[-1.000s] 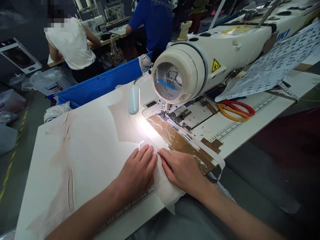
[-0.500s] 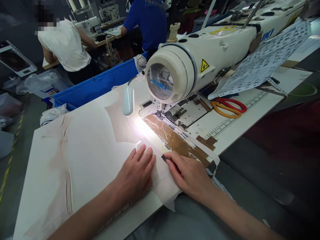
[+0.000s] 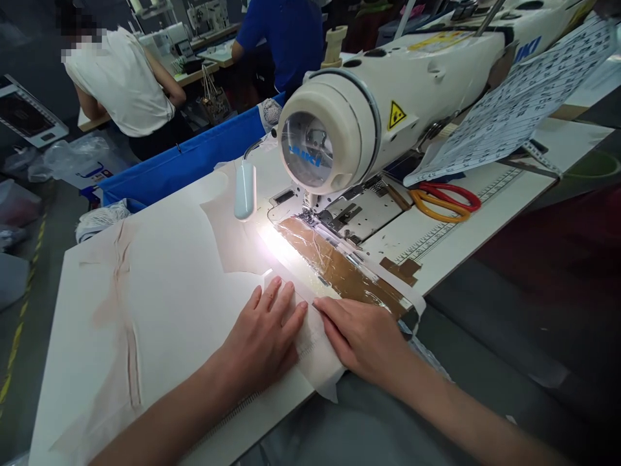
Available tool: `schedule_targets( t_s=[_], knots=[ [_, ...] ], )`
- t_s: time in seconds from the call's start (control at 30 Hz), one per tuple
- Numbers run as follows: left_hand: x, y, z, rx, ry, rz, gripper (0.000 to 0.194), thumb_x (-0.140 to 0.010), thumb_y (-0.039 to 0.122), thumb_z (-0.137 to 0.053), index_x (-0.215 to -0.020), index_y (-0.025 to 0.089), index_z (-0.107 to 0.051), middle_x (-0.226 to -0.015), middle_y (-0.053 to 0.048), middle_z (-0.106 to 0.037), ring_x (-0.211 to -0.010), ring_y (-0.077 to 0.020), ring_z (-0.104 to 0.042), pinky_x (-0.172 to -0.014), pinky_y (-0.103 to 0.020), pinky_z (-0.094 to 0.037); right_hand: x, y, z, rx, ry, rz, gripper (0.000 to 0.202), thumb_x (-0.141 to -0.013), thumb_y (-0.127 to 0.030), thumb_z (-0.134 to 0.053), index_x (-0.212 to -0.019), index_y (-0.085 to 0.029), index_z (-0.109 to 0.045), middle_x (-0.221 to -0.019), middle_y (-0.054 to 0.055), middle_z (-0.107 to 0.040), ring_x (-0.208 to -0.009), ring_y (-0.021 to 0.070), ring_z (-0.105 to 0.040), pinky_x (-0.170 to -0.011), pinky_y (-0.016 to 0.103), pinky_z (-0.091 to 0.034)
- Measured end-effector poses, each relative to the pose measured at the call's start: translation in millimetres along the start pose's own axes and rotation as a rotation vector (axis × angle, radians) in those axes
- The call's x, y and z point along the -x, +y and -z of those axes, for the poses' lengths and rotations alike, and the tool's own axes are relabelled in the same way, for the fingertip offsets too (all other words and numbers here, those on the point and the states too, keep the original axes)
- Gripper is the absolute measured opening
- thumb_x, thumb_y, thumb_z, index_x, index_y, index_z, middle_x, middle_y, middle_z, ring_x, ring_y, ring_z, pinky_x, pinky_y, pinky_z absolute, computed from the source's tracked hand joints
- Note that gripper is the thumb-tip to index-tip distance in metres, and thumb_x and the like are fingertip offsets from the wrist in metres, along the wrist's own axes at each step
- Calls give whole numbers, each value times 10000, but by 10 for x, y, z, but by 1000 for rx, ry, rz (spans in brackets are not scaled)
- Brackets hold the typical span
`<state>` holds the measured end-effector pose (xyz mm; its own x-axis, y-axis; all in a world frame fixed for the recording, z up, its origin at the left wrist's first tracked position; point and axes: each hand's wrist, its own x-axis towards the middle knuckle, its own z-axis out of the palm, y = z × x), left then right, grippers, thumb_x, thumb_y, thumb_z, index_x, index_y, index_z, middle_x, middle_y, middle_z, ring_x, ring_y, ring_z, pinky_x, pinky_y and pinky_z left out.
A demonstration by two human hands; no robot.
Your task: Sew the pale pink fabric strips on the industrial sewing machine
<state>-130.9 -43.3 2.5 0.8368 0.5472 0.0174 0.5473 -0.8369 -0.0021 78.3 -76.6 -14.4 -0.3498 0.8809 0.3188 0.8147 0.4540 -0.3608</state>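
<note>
My left hand (image 3: 268,327) lies palm down with its fingers spread on thin pale fabric (image 3: 317,353) near the table's front edge. To its right, my right hand (image 3: 361,333) is closed in a pinch at the fabric's edge; a tiny dark bit shows at its fingertips, too small to name. Beyond both hands, the needle area of the white sewing machine (image 3: 352,123) is lit by a small lamp (image 3: 244,191). A brown taped plate (image 3: 334,262) runs from the needle toward my right hand, with a white strip beside it.
Red and orange scissors (image 3: 444,202) lie right of the machine, under a printed sheet (image 3: 524,103). Another pale fabric piece (image 3: 129,323) lies on the table (image 3: 169,278) at left. A blue cloth bin (image 3: 184,152) runs along the back edge. Two people sit beyond it.
The dark piece in my right fingertips, plainer before, is now mostly hidden. My left fingers are spread slightly wider, and the view has shifted a little.
</note>
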Motion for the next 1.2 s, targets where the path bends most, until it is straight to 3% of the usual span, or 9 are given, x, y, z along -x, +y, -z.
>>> schedule_targets(
  t_s=[0.2,0.33,0.47,0.7,1.0,1.2],
  knots=[
    [-2,-1,-7,-11,27,25,498,-837,230,-527,-1327,153,-482,-1439,-188,-455,-1342,-401,-406,-996,-528,-436,213,121,168,-105,-94,-45,223,-936,-151,-357,-925,-219,-569,-709,1,-657,-588,157,-611,-529,264,-374],
    [-18,-44,-3,-4,115,42,409,-892,206,-438,-1278,102,-523,-1405,-175,-504,-1322,-342,-446,-1041,-529,-414,123,124,103,-48,-93,-9,218,-933,-152,-354,-924,-203,-565,-677,1,-624,-604,168,-603,-528,277,-348],
    [-35,-34,-15,25,186,-58,394,-916,187,-394,-1271,87,-535,-1342,-141,-576,-1305,-282,-477,-1104,-498,-370,1,82,32,-33,-67,11,217,-934,-142,-352,-912,-191,-562,-668,-5,-603,-595,164,-588,-527,282,-327],
    [0,30,-60,20,153,-107,413,-909,243,-438,-1278,79,-524,-1380,-214,-519,-1302,-356,-476,-1056,-512,-409,-12,54,-7,-57,40,-51,224,-979,-175,-339,-937,-194,-558,-669,-12,-609,-586,152,-588,-535,268,-321],
    [5,87,-90,-5,109,-87,499,-852,239,-506,-1324,78,-466,-1407,-246,-474,-1325,-390,-437,-1040,-496,-410,-54,44,-27,-40,-2,6,210,-937,-134,-360,-943,-178,-566,-734,29,-664,-648,177,-631,-537,273,-326],
    [7,98,-70,2,111,-44,453,-862,236,-498,-1302,126,-497,-1408,-222,-482,-1313,-361,-462,-1013,-482,-434,154,121,151,-51,-119,33,233,-918,-142,-361,-935,-194,-588,-700,26,-648,-603,174,-612,-531,274,-378]
  ],
)
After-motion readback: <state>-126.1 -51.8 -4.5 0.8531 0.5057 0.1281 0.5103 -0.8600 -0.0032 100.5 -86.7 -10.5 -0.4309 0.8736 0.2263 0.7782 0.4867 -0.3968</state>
